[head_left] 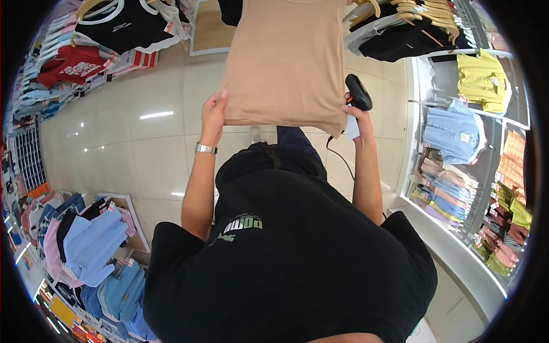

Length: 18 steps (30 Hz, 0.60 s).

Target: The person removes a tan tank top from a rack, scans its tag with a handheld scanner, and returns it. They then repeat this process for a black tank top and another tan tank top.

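A beige sleeveless top [286,68] is spread out in front of me, its hem towards my body and its upper end cut off by the frame's top edge. My left hand [213,117] is closed on the left side of the hem, and its wrist wears a metal watch [206,148]. At the hem's right corner, my right hand [360,123] is closed with the thumb on the cloth. A black barcode scanner [358,92] sits in that same hand, its cable [341,155] hanging down. Beside the thumb is a white tag [351,128].
Hanging garments stand ahead on both sides: a black top [120,27] at left and black clothes [403,41] at right. Folded blue clothes [94,246] lie on a low display at lower left. Wall shelves [446,220] with shirts run along the right. Tiled floor [143,154] surrounds me.
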Each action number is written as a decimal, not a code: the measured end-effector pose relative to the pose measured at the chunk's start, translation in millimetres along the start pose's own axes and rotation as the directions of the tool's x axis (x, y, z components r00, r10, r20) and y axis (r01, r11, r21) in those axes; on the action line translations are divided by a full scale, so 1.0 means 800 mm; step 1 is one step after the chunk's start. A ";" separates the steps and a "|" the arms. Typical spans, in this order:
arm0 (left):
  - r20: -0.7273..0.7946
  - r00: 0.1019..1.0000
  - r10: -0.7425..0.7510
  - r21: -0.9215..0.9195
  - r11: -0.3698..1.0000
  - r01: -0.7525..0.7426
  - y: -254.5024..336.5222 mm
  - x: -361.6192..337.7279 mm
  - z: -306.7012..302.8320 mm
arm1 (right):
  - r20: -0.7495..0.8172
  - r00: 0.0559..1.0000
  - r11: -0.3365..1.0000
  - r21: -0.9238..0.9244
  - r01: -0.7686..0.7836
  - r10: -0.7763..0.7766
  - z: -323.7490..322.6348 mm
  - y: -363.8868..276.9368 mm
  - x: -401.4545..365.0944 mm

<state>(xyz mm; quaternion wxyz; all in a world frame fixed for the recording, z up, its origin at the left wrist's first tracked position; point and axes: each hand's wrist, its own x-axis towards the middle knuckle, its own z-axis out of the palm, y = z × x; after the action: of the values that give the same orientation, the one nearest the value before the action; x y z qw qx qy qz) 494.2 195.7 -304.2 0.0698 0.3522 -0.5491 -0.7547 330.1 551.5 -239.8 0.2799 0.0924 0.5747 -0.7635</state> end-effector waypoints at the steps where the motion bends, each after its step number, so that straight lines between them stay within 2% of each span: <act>1: -0.084 0.995 0.061 0.079 0.995 -0.055 0.002 0.000 -0.002 | -0.032 0.999 1.000 -0.014 0.024 -0.024 0.000 -0.005 0.000; 2: -0.161 0.979 0.127 0.160 0.982 -0.101 0.005 -0.001 -0.004 | -0.065 0.997 0.998 -0.029 0.047 -0.049 -0.001 -0.008 0.001; 5: -0.222 0.954 0.201 0.186 0.969 -0.161 0.014 -0.001 -0.017 | -0.106 0.990 0.996 -0.007 0.092 -0.092 -0.019 -0.012 0.012; 8: -0.272 0.929 0.251 0.220 0.956 -0.194 0.009 0.005 -0.028 | -0.120 0.990 0.997 0.011 0.074 -0.073 -0.026 -0.017 0.018; 11: -0.226 0.942 0.250 0.261 0.947 -0.188 0.001 0.009 -0.035 | -0.083 0.994 0.997 -0.042 0.066 -0.069 -0.023 -0.017 0.019; 14: -0.106 0.988 0.114 0.253 0.964 -0.084 -0.002 0.004 -0.027 | -0.033 0.991 0.984 -0.131 0.125 -0.130 -0.013 0.003 0.029; 17: 0.053 0.958 0.281 0.476 0.837 -0.271 -0.023 0.016 -0.016 | -0.028 0.984 0.953 -0.255 0.166 -0.179 0.005 0.018 0.042; 18: 0.091 0.970 0.226 0.462 0.853 -0.242 -0.021 0.020 -0.009 | -0.033 0.985 0.943 -0.293 0.154 -0.171 0.013 0.020 0.045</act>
<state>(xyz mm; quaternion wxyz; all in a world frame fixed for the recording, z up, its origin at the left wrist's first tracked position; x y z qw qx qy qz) 491.5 188.5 -327.3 0.0646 0.2765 -0.7552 -0.5908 310.9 527.3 -265.9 0.2094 0.0249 0.6938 -0.6886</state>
